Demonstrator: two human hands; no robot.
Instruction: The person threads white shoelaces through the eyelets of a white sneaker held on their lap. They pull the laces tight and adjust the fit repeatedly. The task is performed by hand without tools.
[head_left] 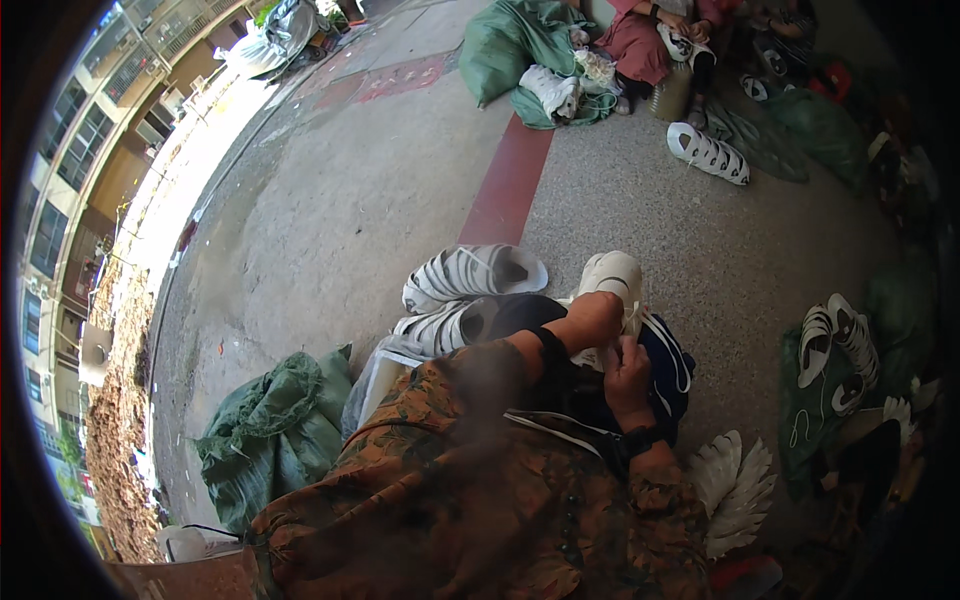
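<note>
A white sneaker [612,273] rests over my knees, its toe pointing away from me. My left hand [598,314] is closed against the shoe near its lacing, with the fingertips partly hidden. Just below, my right hand [627,372] has thumb and fingers pinched together at a white shoelace [634,322]. Dark blue cloth with a white edge [668,360] lies beside the right hand. To the left of my knees stand two rows of nested white shoes, a farther row [465,275] and a nearer row [440,328], the nearer partly hidden by my leg.
A green sack [275,430] sits at my left. White shoes [735,485] fan out by my right elbow, and more lie on green sacking [808,430] at far right. Ahead, another person [650,40] handles a shoe near a stuffed green sack [515,45] and a shoe row [708,153].
</note>
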